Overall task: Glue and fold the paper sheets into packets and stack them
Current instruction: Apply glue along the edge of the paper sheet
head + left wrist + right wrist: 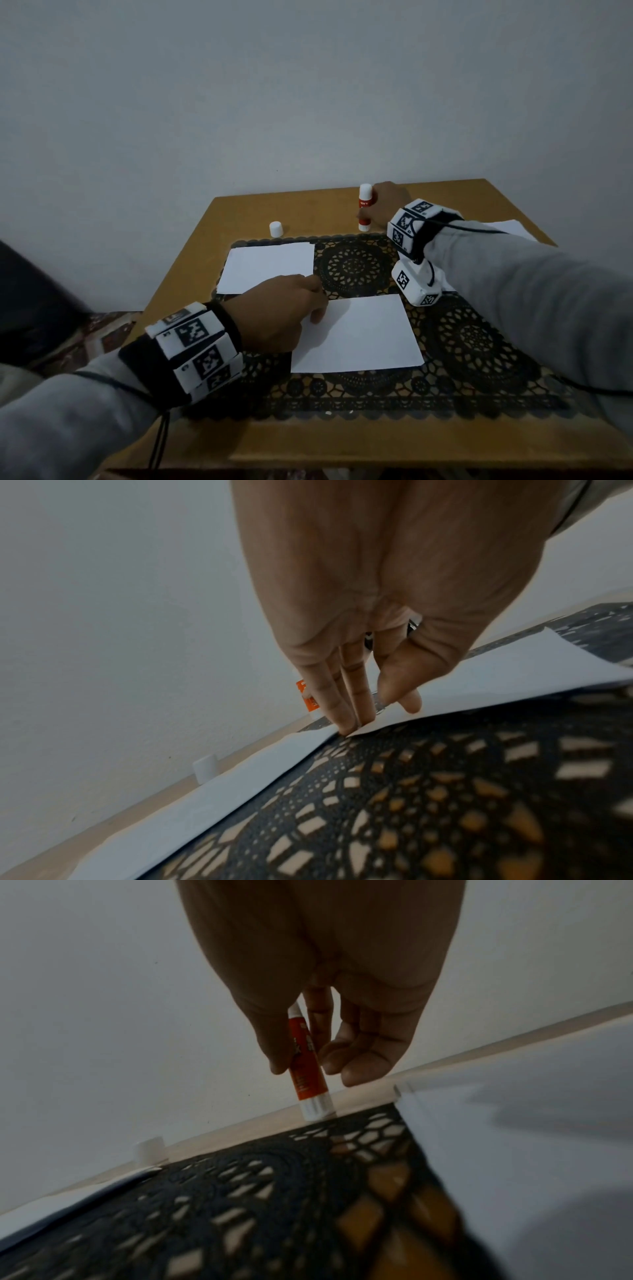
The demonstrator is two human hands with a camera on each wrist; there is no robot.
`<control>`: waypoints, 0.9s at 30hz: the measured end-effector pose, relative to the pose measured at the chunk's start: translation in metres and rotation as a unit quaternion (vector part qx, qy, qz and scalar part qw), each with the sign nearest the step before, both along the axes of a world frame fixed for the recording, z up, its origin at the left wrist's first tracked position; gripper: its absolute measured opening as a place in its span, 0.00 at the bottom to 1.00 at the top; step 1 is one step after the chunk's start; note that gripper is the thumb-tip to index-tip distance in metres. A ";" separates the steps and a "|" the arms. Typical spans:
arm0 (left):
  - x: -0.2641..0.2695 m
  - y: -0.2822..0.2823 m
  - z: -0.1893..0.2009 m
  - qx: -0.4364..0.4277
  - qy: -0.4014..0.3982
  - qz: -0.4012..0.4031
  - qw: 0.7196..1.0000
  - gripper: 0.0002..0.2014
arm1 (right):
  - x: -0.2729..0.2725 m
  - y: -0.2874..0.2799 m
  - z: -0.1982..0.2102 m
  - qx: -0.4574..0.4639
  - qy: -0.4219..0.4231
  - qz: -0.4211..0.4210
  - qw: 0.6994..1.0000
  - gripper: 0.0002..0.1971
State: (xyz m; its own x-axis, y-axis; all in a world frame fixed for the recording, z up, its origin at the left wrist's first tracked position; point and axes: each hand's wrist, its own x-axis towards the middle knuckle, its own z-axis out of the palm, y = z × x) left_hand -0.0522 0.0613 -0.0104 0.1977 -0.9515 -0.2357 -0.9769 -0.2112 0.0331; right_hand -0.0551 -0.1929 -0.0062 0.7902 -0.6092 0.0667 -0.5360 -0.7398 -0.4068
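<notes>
An uncapped red-and-white glue stick (365, 205) stands upright at the back of the table. My right hand (378, 207) grips it, with the thumb (277, 1064) on one side and curled fingers (346, 1056) on the other. Its base (316, 1107) touches the wood just beyond the mat. A white paper sheet (359, 334) lies on the mat in front of me. My left hand (317, 308) rests on that sheet's far left corner, its straight fingertips (349, 723) and thumb (409, 704) pressing the paper (496, 688). A second white sheet (267, 267) lies at the back left.
The white glue cap (275, 229) stands on the bare wood left of the glue stick. A black lace mat (356, 263) covers most of the wooden table (239, 212). More white paper (510, 226) lies at the right edge, behind my right forearm. A wall rises just behind the table.
</notes>
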 end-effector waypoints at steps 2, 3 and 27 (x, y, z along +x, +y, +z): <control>-0.004 0.003 0.001 0.009 0.004 0.011 1.000 0.17 | -0.003 0.002 0.000 0.013 -0.014 -0.001 1.000 0.14; -0.006 0.005 0.001 0.015 0.011 0.019 1.000 0.17 | -0.007 0.004 0.001 0.021 -0.025 0.001 0.999 0.13; -0.056 0.048 -0.009 0.091 -0.004 0.018 0.996 0.37 | -0.065 0.127 0.009 0.038 -0.040 0.260 0.964 0.11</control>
State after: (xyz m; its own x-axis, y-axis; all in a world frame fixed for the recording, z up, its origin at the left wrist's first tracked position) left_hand -0.1087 0.1094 -0.0195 0.2339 -0.8854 -0.4016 -0.9686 -0.2481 -0.0169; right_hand -0.1200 -0.0657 0.0029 0.9843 -0.1375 0.1103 -0.0656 -0.8667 -0.4945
